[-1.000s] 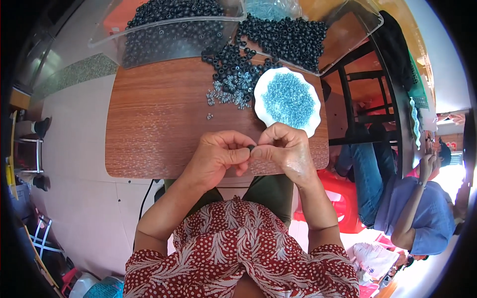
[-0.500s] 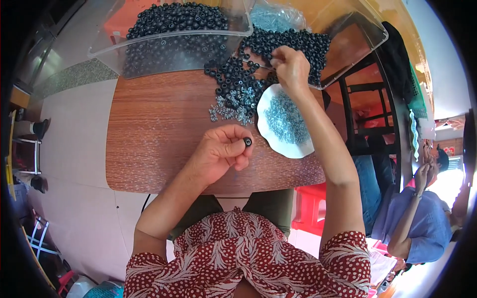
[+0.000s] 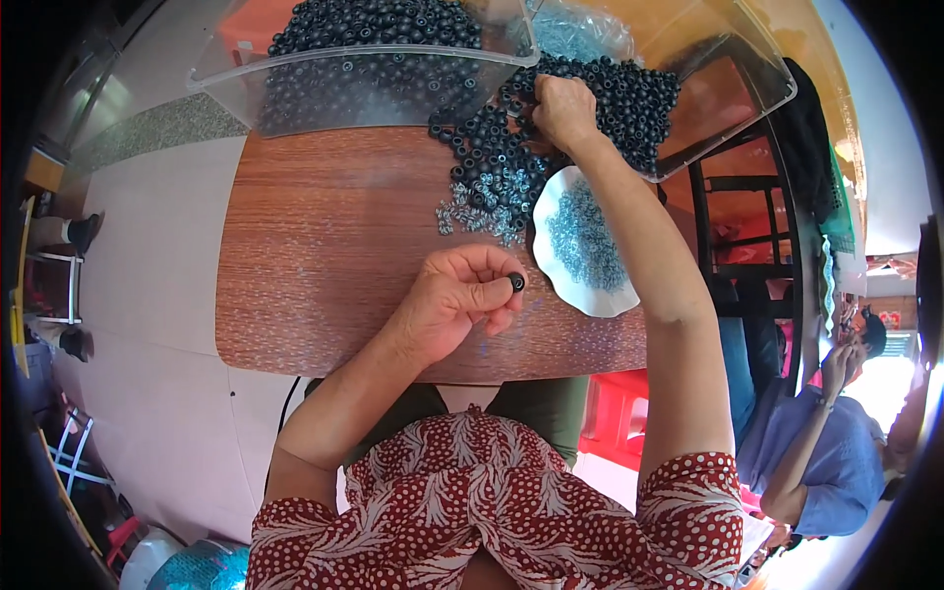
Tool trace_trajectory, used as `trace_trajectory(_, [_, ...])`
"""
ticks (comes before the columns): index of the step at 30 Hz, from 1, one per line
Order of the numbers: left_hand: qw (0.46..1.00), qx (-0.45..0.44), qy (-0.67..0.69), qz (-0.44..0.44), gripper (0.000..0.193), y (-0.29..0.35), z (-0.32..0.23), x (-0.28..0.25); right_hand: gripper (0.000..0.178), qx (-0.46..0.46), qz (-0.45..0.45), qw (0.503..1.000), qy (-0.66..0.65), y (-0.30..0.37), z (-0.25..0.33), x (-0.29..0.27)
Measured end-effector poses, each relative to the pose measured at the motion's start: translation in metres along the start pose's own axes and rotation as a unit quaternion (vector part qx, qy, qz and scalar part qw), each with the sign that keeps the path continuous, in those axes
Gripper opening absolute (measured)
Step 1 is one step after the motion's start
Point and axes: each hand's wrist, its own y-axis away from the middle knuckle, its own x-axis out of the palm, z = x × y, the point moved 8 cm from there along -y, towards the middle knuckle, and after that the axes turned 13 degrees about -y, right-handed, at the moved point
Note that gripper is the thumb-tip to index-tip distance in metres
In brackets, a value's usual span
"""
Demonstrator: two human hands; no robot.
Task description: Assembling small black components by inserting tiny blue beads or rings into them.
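My left hand is closed above the near part of the table, pinching a small round black piece with a hole between thumb and forefinger. Farther off, my right hand reaches over a heap of similar black pieces at the mouth of the right bin. Its fingers are curled, and the hand hides whatever they grip. Loose black pieces spill onto the table beside it, mixed at their near end with small clear pieces. A white scalloped plate under my right forearm holds many clear bits.
A clear plastic bin full of black pieces stands at the far left of the wooden table. The right bin lies tipped, with a clear bag behind. A red stool and a seated person are at the right.
The view has shifted, so the table contents sit farther right. My right hand has turned its fingers down out of sight among the black pieces. My left hand keeps its pinch.
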Motion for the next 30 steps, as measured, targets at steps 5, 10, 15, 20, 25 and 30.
trace_trajectory(5, [1.0, 0.012, 0.006, 0.006, 0.019, -0.002, 0.002, -0.003, 0.013, -0.01, 0.013, 1.0, -0.019, 0.002, -0.003, 0.003])
trace_trajectory(10, [1.0, 0.017, 0.015, 0.008, 0.015, -0.004, 0.002, -0.002, 0.012, -0.012, -0.019, 0.992, -0.122, 0.015, -0.014, -0.015])
trace_trajectory(15, [0.999, 0.027, 0.03, 0.005, 0.013, 0.002, 0.001, -0.007, 0.014, 0.148, 0.087, 0.763, -0.624, 0.078, 0.027, -0.046])
trace_trajectory(20, [0.999, 0.034, 0.007, -0.004, 0.013, -0.001, -0.004, -0.007, 0.013, 0.157, 0.105, 0.655, -0.732, 0.136, 0.045, -0.055])
trace_trajectory(25, [0.999, 0.041, 0.033, -0.007, 0.014, 0.0, -0.004, -0.006, 0.017, 0.152, 0.103, 0.578, -0.795, 0.166, 0.058, -0.058])
trace_trajectory(30, [0.997, 0.055, 0.054, -0.011, 0.014, 0.013, -0.004, 0.0, 0.016, 0.144, 0.101, 0.575, -0.799, 0.187, 0.066, -0.059])
